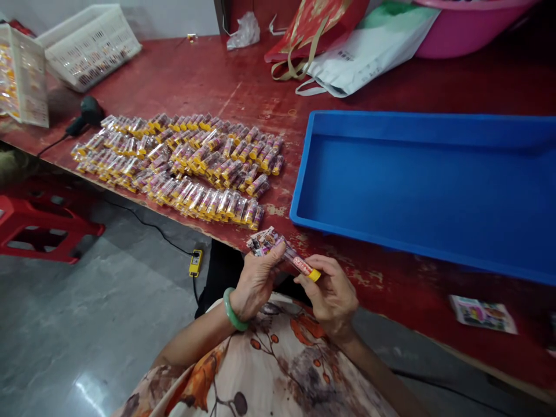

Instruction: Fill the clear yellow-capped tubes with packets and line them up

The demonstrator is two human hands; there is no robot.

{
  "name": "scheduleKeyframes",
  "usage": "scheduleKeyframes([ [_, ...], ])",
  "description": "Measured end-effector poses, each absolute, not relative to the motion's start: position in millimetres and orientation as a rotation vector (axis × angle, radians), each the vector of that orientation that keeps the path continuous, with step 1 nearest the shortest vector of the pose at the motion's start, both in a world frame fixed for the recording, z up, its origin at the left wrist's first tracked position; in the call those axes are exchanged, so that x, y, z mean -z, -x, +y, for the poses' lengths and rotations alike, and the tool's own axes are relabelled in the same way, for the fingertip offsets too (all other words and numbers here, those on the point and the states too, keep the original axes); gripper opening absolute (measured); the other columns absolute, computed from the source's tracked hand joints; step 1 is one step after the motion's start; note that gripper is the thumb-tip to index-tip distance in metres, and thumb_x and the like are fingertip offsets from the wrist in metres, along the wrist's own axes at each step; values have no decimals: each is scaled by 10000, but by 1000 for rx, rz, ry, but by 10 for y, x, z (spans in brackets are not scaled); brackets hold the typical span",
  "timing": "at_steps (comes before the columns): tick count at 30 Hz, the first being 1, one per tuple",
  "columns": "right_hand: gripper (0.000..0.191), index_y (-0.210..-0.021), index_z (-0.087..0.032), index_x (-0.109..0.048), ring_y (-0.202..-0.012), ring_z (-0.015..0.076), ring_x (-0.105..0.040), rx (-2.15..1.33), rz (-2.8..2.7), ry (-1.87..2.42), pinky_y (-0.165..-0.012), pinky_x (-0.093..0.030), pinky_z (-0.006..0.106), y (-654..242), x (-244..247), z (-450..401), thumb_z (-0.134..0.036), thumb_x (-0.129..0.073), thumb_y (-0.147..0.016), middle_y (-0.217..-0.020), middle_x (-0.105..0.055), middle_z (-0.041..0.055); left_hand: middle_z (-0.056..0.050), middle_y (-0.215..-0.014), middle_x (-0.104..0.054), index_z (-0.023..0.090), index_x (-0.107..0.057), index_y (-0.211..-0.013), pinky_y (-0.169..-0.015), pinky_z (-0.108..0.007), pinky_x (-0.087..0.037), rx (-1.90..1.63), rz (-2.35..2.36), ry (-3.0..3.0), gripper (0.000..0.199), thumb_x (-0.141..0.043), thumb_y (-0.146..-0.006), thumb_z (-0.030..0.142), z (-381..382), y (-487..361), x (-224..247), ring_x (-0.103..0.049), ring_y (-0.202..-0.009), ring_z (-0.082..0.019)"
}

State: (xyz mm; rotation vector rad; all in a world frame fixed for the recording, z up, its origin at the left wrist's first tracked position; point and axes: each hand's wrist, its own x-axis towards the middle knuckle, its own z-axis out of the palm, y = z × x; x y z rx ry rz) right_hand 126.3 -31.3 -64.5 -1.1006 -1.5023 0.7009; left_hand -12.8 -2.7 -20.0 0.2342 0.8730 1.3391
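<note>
My left hand (256, 278), with a green bangle at its wrist, grips several small printed cards (262, 240) and the upper end of a clear tube (299, 263). The fingers of my right hand (332, 292) are closed on the tube's yellow-capped lower end. The tube lies tilted between both hands, at the front edge of the red table (369, 278). Beyond my hands, to the left, many similar yellow-capped tubes (208, 153) lie in rows on the table.
A blue tray (417, 179) occupies the right side. White baskets (93, 49) and a dark hair dryer (87, 113) sit at the left. Bags (365, 52) and a pink basin (469, 29) are at the back. Printed cards (484, 314) lie front right; a red stool (43, 229) stands below left.
</note>
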Motion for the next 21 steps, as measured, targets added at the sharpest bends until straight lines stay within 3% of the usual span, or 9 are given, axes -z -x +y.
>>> scheduleKeyframes([
  [4,288,-1151,-226,-571,-1023,255,-637,-800,-1574,994,-710,-606,380,-1320,564,-322,-153,-558,-873,-1164,-563,109,-19,-828,-682,142,-659,-802,-740,-290,-519,-1309,834,-308,275,-837,-655,292,-56,192,174,-626,-705,-134],
  [11,444,-1182,-291,-575,-950,237,-652,-283,-1784,950,-773,-577,386,-1269,473,-322,-119,-671,-785,-1091,-641,74,-57,-876,-718,134,-707,-856,-733,-285,-510,-1256,935,-318,341,-876,-584,251,-89,204,86,-638,-738,-150],
  [17,301,-1066,-241,-612,-860,202,-640,-646,-1597,870,-693,-549,335,-1245,424,-244,-132,-679,-794,-1016,-624,66,-52,-867,-715,140,-708,-832,-747,-290,-509,-1228,862,-377,340,-885,-555,224,-95,218,99,-641,-745,-160],
  [21,325,-1095,-224,-623,-883,198,-625,-538,-1614,860,-708,-533,323,-1256,429,-202,-105,-670,-796,-1030,-624,70,-49,-841,-701,131,-685,-819,-737,-292,-510,-1255,844,-360,359,-888,-557,269,-99,198,114,-637,-732,-159],
])
